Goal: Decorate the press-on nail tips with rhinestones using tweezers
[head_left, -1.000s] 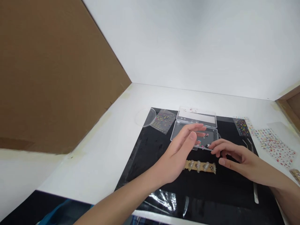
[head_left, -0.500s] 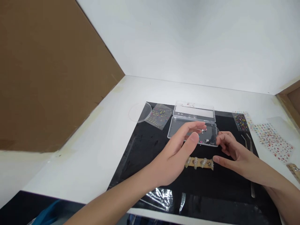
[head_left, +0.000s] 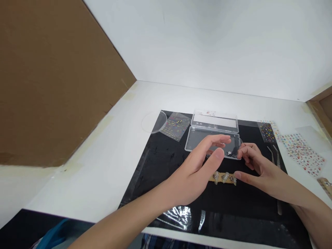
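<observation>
My left hand [head_left: 198,169] hovers with fingers and thumb apart over the front of an open clear plastic case [head_left: 190,141], holding nothing. A few small shiny charms [head_left: 229,153] lie in the case's right corner; my left fingers hide others. My right hand [head_left: 255,164] has its fingers loosely bent at the case's right edge, and its thumb is stretched to the end of a tan strip [head_left: 221,177] carrying several glittery, nail-like pieces. The strip lies on the black mat [head_left: 160,173], its left end covered by my left hand.
Metal tweezers [head_left: 278,162] rest right of my right hand. Sticker sheets lie at the back left [head_left: 177,126] and right [head_left: 304,152] of the mat. A clear round disc [head_left: 155,121] overlaps the mat's left corner. A brown board [head_left: 64,86] stands at left.
My left hand has shifted slightly right, covering more of the charms and of the strip's left end. My right hand stays nearly where it was; the whole view has moved a little.
</observation>
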`<action>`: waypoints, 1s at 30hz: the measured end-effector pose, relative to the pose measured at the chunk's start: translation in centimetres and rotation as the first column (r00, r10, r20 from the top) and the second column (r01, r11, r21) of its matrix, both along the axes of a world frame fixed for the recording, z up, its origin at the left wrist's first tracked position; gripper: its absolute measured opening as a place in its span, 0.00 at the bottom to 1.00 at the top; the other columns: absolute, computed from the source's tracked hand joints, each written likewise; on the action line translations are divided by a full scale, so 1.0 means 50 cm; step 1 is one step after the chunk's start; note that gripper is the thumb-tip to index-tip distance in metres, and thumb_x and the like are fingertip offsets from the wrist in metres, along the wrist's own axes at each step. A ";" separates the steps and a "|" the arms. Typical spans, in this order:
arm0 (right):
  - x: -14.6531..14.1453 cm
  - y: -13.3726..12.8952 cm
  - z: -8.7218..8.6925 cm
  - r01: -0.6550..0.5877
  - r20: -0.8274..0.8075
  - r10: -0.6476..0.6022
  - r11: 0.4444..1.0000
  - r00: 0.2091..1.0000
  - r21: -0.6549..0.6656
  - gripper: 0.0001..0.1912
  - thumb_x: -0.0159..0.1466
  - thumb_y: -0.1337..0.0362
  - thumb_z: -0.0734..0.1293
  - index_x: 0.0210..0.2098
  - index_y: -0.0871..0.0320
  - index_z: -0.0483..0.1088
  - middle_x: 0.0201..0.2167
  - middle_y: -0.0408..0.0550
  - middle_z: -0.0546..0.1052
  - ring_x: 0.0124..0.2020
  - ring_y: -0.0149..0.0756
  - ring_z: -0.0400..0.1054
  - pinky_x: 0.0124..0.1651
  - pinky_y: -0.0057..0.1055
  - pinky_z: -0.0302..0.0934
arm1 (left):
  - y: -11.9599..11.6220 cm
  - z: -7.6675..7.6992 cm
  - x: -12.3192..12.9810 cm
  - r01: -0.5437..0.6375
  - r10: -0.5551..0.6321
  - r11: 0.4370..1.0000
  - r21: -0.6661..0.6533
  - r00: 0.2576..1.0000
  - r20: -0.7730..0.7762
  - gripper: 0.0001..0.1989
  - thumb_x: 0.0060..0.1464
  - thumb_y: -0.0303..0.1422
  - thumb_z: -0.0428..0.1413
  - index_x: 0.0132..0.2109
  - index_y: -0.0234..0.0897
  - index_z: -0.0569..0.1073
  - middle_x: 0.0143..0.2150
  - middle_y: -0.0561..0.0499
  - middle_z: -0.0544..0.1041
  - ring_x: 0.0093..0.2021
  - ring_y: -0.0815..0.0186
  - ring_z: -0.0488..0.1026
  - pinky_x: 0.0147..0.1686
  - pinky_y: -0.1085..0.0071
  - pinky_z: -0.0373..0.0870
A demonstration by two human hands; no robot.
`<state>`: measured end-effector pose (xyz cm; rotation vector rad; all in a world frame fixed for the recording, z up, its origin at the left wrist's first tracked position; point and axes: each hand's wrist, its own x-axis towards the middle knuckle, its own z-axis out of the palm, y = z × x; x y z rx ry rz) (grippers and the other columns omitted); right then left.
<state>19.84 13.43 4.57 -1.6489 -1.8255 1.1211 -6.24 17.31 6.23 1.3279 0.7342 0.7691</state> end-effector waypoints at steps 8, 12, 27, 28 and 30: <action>0.002 0.004 0.002 0.025 -0.038 -0.026 0.999 0.999 -0.039 0.21 0.66 0.40 0.73 0.45 0.46 0.69 0.48 0.45 0.67 0.39 0.36 0.61 0.43 0.34 0.68 | -0.001 0.006 0.003 0.000 0.001 0.998 0.062 1.000 -0.028 0.23 0.77 0.51 0.46 0.67 0.46 0.70 0.73 0.47 0.69 0.69 0.56 0.68 0.67 0.61 0.67; 0.011 0.009 0.001 0.054 -0.126 -0.062 0.996 0.990 -0.064 0.25 0.63 0.36 0.74 0.43 0.47 0.69 0.45 0.44 0.65 0.41 0.37 0.60 0.42 0.33 0.65 | 0.000 0.001 0.006 0.000 0.047 0.932 0.364 0.992 -0.120 0.17 0.74 0.41 0.55 0.64 0.41 0.71 0.63 0.44 0.77 0.62 0.57 0.74 0.63 0.59 0.71; -0.031 -0.034 -0.022 0.128 -0.384 -0.103 0.991 0.918 0.040 0.38 0.50 0.26 0.75 0.43 0.47 0.65 0.51 0.47 0.62 0.44 0.38 0.59 0.43 0.29 0.61 | -0.009 -0.017 0.031 -0.016 0.009 0.551 0.834 1.000 0.013 0.07 0.69 0.31 0.64 0.51 0.34 0.80 0.43 0.48 0.87 0.40 0.69 0.83 0.42 0.72 0.72; -0.032 -0.035 -0.022 0.134 -0.378 -0.105 0.990 0.920 0.050 0.38 0.50 0.26 0.74 0.44 0.47 0.66 0.51 0.47 0.62 0.44 0.39 0.59 0.43 0.30 0.61 | -0.010 -0.016 0.032 -0.027 0.016 0.554 0.832 1.000 0.021 0.06 0.69 0.31 0.64 0.51 0.34 0.81 0.42 0.49 0.87 0.40 0.70 0.82 0.41 0.72 0.72; -0.033 -0.038 -0.023 0.157 -0.369 -0.118 0.984 0.922 0.080 0.38 0.51 0.25 0.73 0.44 0.47 0.66 0.51 0.48 0.62 0.45 0.40 0.60 0.43 0.30 0.61 | -0.013 -0.017 0.034 -0.050 0.037 0.556 0.829 0.999 0.036 0.05 0.70 0.31 0.63 0.50 0.35 0.81 0.41 0.50 0.87 0.38 0.70 0.82 0.39 0.72 0.71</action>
